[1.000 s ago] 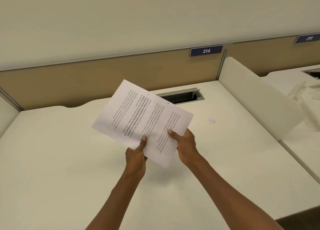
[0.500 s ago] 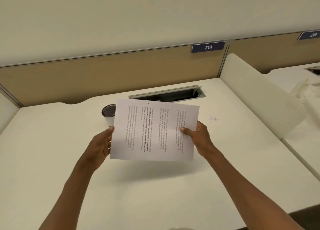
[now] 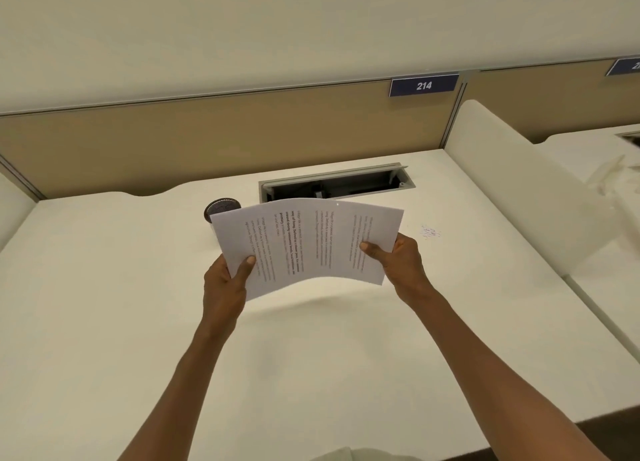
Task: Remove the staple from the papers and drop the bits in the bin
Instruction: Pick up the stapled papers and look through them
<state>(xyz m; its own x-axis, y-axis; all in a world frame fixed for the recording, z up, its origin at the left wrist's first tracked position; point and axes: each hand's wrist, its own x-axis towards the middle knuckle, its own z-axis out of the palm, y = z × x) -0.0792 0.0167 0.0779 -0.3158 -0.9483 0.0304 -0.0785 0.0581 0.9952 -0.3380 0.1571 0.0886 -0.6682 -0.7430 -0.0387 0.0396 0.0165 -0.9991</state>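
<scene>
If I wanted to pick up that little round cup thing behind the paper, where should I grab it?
Probably round its side wall, just under the dark rim, coming from the left. The small cup stands upright on the desk, and the papers, held by the left hand and right hand, cover its right side and lower part. Only the top and left side show.

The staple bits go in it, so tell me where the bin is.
In the head view the small round bin stands on the desk behind the upper left corner of the papers, left of the open cable slot.
</scene>
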